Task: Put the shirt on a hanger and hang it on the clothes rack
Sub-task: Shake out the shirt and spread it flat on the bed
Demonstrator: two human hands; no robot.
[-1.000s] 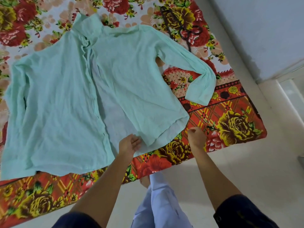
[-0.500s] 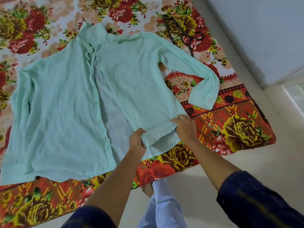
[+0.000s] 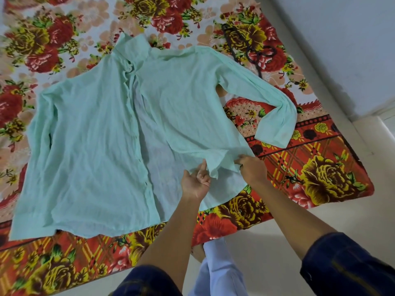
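Observation:
A mint green long-sleeved shirt [image 3: 102, 133] lies spread out, front unbuttoned, on a floral bedsheet [image 3: 320, 180]. My right hand [image 3: 253, 170] grips the lower hem of the shirt's right front panel and lifts it slightly off the sheet. My left hand [image 3: 195, 182] is palm-up at the same hem, thumb against the cloth and fingers curled under its edge. A black hanger [image 3: 251, 49] lies on the sheet beyond the shirt's right shoulder, apart from both hands. No clothes rack is in view.
The bed's edge runs in front of me, with pale floor [image 3: 277, 242] below it and my legs in light trousers [image 3: 215, 268] against the bed. A white wall [image 3: 342, 39] borders the bed on the right.
My right hand moved left from the sheet onto the shirt's hem and took hold of it. The hem of the right panel is now bunched and raised. My left hand turned palm-up.

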